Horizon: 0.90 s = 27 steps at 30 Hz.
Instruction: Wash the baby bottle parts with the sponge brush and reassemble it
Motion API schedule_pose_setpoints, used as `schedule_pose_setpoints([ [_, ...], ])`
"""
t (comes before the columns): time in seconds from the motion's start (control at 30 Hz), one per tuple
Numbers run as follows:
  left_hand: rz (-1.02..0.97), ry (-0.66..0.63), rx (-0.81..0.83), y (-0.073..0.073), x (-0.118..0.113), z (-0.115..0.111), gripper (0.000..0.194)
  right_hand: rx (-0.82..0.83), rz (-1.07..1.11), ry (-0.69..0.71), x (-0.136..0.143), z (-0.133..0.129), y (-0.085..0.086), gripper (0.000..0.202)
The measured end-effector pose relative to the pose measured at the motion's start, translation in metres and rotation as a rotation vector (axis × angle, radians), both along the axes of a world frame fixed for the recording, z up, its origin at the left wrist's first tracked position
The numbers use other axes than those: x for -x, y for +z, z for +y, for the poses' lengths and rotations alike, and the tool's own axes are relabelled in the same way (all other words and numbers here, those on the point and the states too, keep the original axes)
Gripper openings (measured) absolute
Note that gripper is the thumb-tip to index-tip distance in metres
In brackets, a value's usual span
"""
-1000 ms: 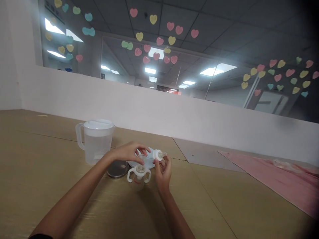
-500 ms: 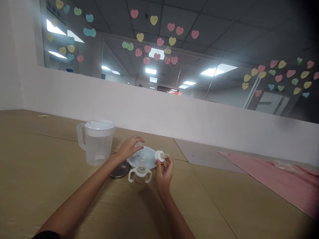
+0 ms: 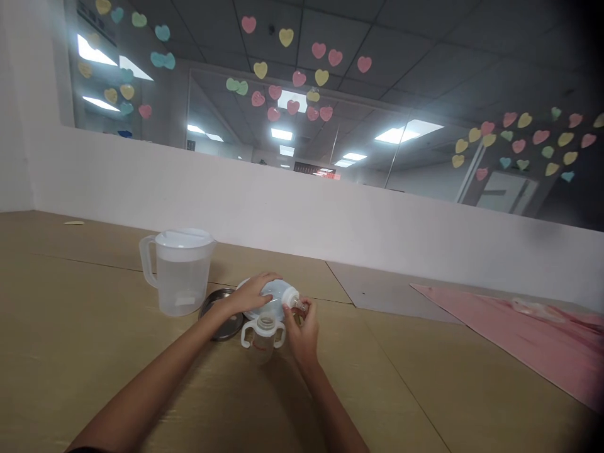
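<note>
Head | right hand (image 3: 302, 332) pinching teat cap (image 3: 293, 301) right of bottle (image 3: 263, 343) | left hand (image 3: 251, 295) curving loosely, hold unclear | best gripping by collar (image 3: 289, 297)

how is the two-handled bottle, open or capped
Open: the bottle has a bare neck; the white nipple cap is in the right hand.

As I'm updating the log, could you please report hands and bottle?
Right hand holding white-collared teat. Left hand over pale dish, grip unclear. Two-handled bottle upright, uncapped. Dish close behind it.
</note>
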<state>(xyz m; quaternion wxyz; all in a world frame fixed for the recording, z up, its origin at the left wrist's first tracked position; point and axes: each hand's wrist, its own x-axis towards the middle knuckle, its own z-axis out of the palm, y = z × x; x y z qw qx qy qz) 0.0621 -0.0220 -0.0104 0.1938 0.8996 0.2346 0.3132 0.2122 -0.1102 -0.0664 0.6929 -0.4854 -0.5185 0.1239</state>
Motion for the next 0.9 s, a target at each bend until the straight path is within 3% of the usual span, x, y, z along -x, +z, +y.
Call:
schedule_pose_setpoints([
  [0.1, 0.027, -0.217, 0.032, 0.020, -0.003, -0.024, 0.059, -0.017, -0.038, 0.015, -0.001, -0.002, 0.001, 0.036],
  [0.23, 0.070, -0.225, -0.055, 0.033, -0.006, -0.045, 0.045, -0.060, -0.057, -0.007, -0.002, -0.005, 0.005, 0.041],
  [0.37, 0.032, -0.236, -0.024, 0.031, -0.007, -0.046, 0.043, -0.068, -0.030, 0.044, -0.004, -0.005, 0.007, 0.037],
  [0.53, -0.036, -0.286, 0.169, 0.028, -0.008, -0.042, 0.041, -0.091, -0.090, 0.137, -0.004, -0.005, 0.006, 0.030],
  [0.7, -0.105, -0.335, 0.347, 0.027, -0.010, -0.040, 0.028, -0.072, -0.180, 0.090, -0.001, -0.009, 0.007, 0.025],
  [0.9, -0.140, -0.370, 0.328, 0.023, -0.009, -0.037, 0.025, -0.102, -0.207, 0.051, 0.002, -0.012, 0.009, 0.020],
])
